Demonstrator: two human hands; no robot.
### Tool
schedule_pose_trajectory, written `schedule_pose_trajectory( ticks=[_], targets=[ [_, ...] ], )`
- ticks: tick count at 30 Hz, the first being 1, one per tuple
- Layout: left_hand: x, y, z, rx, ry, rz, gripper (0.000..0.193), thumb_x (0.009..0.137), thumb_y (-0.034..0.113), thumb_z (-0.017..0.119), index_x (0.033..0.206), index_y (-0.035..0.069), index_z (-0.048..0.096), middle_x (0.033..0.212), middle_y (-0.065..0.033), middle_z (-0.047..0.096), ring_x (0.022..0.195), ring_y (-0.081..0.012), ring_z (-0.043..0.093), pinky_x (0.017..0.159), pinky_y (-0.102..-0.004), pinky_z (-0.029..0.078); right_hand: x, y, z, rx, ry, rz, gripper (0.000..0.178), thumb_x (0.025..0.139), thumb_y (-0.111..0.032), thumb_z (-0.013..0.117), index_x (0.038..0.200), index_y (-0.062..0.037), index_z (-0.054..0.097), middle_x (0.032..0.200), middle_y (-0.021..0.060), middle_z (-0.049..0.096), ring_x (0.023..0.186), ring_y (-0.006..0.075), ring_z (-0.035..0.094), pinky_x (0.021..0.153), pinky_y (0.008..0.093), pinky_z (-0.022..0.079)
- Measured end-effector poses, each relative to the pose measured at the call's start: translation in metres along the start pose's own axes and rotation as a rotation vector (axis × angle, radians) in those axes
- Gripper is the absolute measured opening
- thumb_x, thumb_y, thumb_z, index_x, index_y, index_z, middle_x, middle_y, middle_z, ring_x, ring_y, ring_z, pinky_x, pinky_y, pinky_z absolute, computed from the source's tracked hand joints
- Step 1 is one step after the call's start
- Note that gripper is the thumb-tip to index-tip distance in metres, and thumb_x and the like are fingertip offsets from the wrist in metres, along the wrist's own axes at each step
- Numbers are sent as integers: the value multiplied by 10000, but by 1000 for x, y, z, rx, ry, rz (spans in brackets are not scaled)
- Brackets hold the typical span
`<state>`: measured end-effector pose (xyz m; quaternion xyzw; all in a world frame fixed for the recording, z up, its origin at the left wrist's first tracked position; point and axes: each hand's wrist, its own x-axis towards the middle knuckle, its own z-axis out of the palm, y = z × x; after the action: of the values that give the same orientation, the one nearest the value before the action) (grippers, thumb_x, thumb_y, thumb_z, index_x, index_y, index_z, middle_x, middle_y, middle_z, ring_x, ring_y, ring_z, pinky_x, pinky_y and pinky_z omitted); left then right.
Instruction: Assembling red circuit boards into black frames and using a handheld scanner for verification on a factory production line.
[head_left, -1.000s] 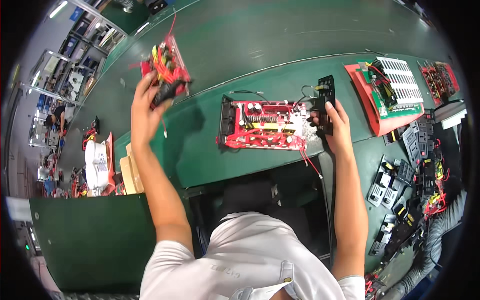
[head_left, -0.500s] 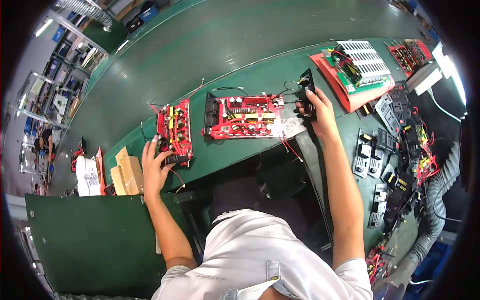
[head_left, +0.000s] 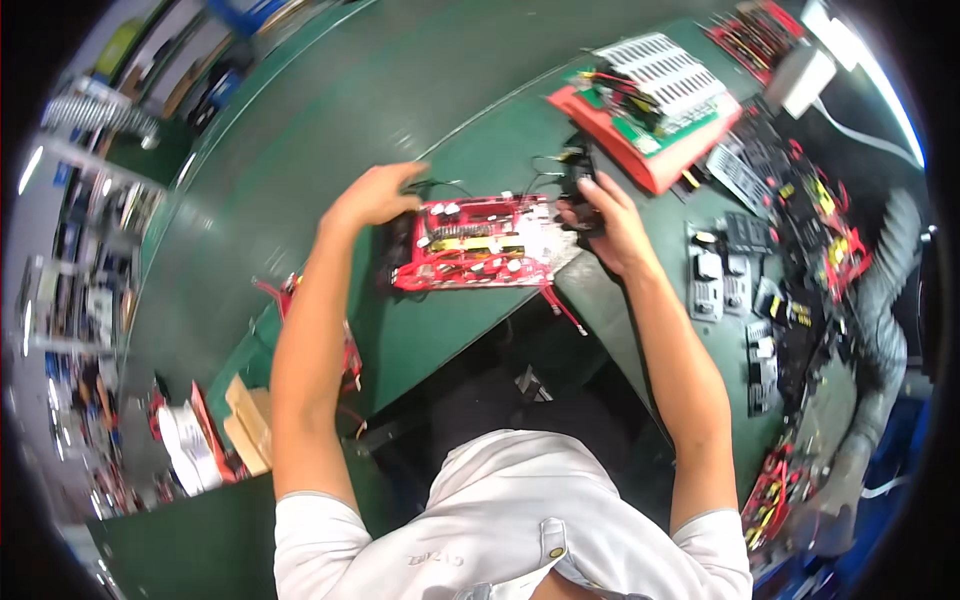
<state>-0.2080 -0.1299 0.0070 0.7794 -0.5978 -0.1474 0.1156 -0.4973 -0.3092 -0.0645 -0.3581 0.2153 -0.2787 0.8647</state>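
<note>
Holding the black panel [head_left: 577, 168] in my right hand [head_left: 614, 222]; looks unfixed to the red circuit board [head_left: 478, 246], just left of that hand; the black end piece [head_left: 399, 246] beside my left hand [head_left: 372, 197] seems fitted; left fingers spread, apparently empty.

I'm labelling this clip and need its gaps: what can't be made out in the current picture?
All in the head view:
Narrow red circuit board at left: mostly hidden behind the left forearm.
Elongated black panel: details blurred, partly covered by the right hand.
Whether the left hand touches the wide red circuit board with a black end: blur hides it.
</note>
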Motion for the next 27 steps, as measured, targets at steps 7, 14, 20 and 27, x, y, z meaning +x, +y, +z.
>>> schedule_pose_trajectory(
  ticks=[7,14,20,27],
  targets=[
    [37,33,-24,-638,21,-117,226,827,68,703,1042,-1,697,949,-40,677,888,-117,608,828,-269,480,1,0,-11,46,-50,12,407,962,-109,566,1326,29,447,1119,135,591,965,233,664,808,294,565],
    [56,61,19,-1196,276,-198,326,882,63,676,1193,-16,616,939,-30,637,838,-133,638,659,-218,461,1,1,-9,66,-40,32,389,965,-102,556,1318,31,465,1122,143,608,966,232,668,822,297,567],
    [49,89,19,-826,210,-21,205,860,127,702,1013,-6,727,925,-37,704,797,-85,624,693,-231,474,3,5,-6,53,-21,18,405,973,-109,540,1344,28,454,1117,138,611,943,218,669,806,288,571],
    [42,140,42,-113,200,218,146,846,128,666,968,71,724,869,-87,661,804,-292,647,708,-368,498,-2,7,3,43,-25,-16,328,998,-155,499,1282,9,499,1026,116,654,853,182,688,754,280,584]
  ],
)
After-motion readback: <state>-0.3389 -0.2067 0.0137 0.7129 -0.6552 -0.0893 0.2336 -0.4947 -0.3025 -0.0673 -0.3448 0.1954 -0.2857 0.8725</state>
